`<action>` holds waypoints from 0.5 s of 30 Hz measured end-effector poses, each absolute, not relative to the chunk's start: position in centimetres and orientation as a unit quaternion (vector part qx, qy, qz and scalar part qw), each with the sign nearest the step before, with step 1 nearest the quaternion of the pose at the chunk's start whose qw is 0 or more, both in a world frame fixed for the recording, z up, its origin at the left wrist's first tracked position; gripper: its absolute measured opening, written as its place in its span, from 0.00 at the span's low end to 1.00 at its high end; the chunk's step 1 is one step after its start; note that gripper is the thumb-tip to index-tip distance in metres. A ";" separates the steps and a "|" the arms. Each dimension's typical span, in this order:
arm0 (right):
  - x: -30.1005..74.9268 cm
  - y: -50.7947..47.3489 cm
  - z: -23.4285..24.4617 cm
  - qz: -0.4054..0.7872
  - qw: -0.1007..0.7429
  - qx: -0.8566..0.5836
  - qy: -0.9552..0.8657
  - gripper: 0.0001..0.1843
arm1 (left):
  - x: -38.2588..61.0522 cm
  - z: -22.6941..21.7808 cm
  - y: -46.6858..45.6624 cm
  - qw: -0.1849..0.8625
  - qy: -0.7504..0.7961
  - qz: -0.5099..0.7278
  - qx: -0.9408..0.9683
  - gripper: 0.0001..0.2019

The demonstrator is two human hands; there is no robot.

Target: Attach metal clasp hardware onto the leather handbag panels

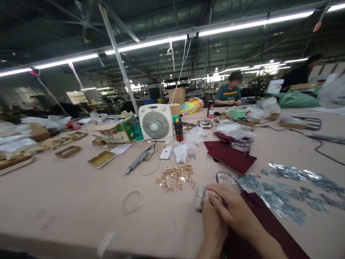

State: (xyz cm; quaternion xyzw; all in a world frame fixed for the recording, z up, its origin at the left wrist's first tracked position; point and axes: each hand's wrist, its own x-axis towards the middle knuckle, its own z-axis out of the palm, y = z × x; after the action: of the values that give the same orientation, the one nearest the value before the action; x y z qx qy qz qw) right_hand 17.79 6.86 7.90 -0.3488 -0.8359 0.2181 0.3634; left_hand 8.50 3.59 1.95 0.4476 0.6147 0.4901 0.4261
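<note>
Right hand (229, 205) folded over left hand (214, 217); grip hidden, cannot tell what either pinches. Dark red sheet (264, 214) partly under both; best kept flat. White roll (199, 199) beside fingertips: steady it. Gold fittings (176, 177) beyond; avoid scattering.

Maroon fabric (269, 223); gold fittings (176, 177); silver metal pieces (285, 205); pinkish tabletop (81, 201); white fan (169, 124).

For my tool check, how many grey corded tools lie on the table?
2. One tool lies in front of the fan, left of the phone; the other tool lies near the picture's right edge. Others may be hidden.
</note>
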 end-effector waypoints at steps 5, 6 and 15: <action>13.1 11.2 9.0 0.205 0.110 -0.425 -0.875 0.20 | 8.5 1.6 3.9 0.380 0.624 0.464 0.501 0.16; 12.6 12.0 8.6 0.205 0.081 -0.444 -0.869 0.20 | 8.4 1.8 3.8 0.377 0.625 0.457 0.508 0.17; 10.1 12.4 7.5 0.244 0.100 -0.429 -0.864 0.23 | 8.0 1.3 3.0 0.394 0.613 0.445 0.521 0.21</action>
State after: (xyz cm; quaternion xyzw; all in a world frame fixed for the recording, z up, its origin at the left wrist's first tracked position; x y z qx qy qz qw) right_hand 10.12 12.45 7.52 -0.4290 -0.8640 0.2436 0.1003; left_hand 8.03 3.01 1.26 0.5209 0.6129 0.4451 0.3937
